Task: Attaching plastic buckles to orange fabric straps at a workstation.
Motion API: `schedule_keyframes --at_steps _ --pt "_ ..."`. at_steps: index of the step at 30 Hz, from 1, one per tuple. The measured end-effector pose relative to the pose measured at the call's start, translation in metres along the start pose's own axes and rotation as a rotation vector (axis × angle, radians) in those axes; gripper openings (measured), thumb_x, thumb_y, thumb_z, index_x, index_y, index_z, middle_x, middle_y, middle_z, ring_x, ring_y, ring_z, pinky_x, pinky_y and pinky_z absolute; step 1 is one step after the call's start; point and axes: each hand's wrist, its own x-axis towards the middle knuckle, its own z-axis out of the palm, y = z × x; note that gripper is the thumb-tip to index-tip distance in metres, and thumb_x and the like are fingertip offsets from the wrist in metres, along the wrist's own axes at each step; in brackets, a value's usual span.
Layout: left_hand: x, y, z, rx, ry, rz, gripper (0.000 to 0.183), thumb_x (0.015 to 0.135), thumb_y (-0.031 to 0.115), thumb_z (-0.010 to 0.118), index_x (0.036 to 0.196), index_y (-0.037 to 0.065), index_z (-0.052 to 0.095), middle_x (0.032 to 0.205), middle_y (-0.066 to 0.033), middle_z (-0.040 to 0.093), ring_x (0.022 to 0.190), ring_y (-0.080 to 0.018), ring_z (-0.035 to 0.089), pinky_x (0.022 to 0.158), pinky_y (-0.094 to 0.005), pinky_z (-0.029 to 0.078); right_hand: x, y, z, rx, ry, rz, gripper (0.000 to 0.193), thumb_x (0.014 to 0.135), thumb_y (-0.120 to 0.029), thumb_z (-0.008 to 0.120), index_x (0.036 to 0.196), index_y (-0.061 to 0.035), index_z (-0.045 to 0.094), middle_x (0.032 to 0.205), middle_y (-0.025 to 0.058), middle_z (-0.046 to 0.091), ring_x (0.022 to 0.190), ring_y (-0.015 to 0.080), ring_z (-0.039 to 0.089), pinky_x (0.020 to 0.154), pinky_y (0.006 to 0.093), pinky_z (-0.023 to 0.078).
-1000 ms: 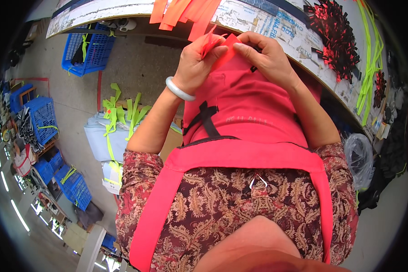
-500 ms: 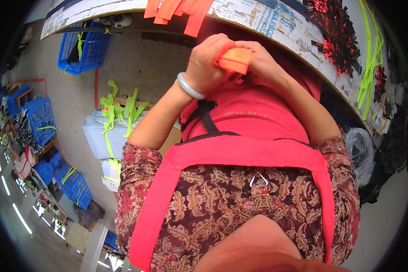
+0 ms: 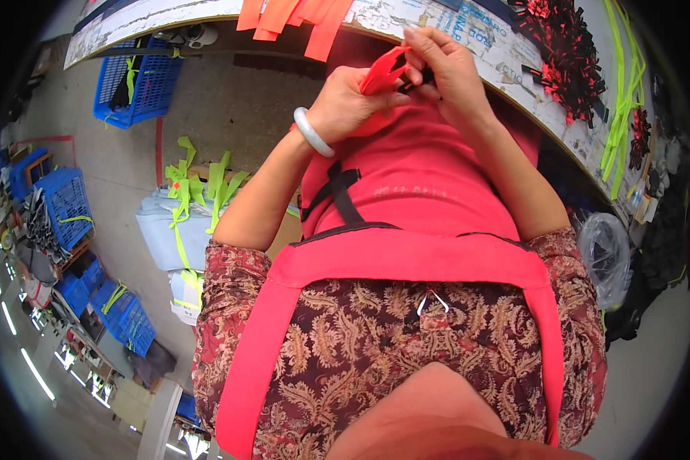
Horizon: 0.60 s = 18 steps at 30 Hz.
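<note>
My left hand (image 3: 343,101) is closed around a folded orange fabric strip (image 3: 382,74), its loose ends parting between my hands. Close beside it, my right hand (image 3: 451,75) has its fingers curled, with the fingertips at one end of the strip. A small dark thing (image 3: 425,76) shows under the right fingers, too hidden to name. Both hands are above the lap of a red apron (image 3: 406,172), just short of the worktable edge. More orange strips (image 3: 303,19) hang over that edge, left of my hands.
The worn white worktable (image 3: 406,17) curves across the top. On its right lie a heap of red and black cut strips (image 3: 563,57) and long yellow-green strips (image 3: 619,92). Blue baskets (image 3: 139,84) stand on the floor at left, near pale stacked fabric (image 3: 161,234) with yellow-green ties.
My hands have moved apart; the right one has shifted up and right. The orange strip, bundled between both hands before, now has its ends spread and pointing toward the right hand.
</note>
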Motion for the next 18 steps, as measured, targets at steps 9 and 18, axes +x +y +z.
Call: schedule_keyframes --at_steps 9,18 --pt "-0.001 -0.004 -0.002 0.013 0.102 0.014 0.014 0.086 0.014 0.071 0.088 0.001 0.067 0.066 0.0006 0.059 0.058 -0.0046 0.051 0.052 -0.0217 0.041 -0.010 0.004 -0.024 -0.629 -0.232 -0.167 0.016 0.088 -0.019 0.067 0.093 -0.0046 0.066 0.070 -0.0003 0.060 0.062 0.0023 0.050 0.053 0.0192 0.038" --pt "-0.001 -0.001 -0.011 -0.342 0.042 -0.085 0.022 0.090 0.013 0.064 0.106 -0.001 0.067 0.075 -0.0016 0.062 0.059 -0.0057 0.051 0.052 -0.0190 0.040 -0.010 -0.001 -0.028 -0.073 -0.141 0.053 0.012 0.090 -0.012 0.063 0.096 -0.0019 0.059 0.081 0.0058 0.067 0.046 0.0030 0.042 0.041 0.0161 0.031"
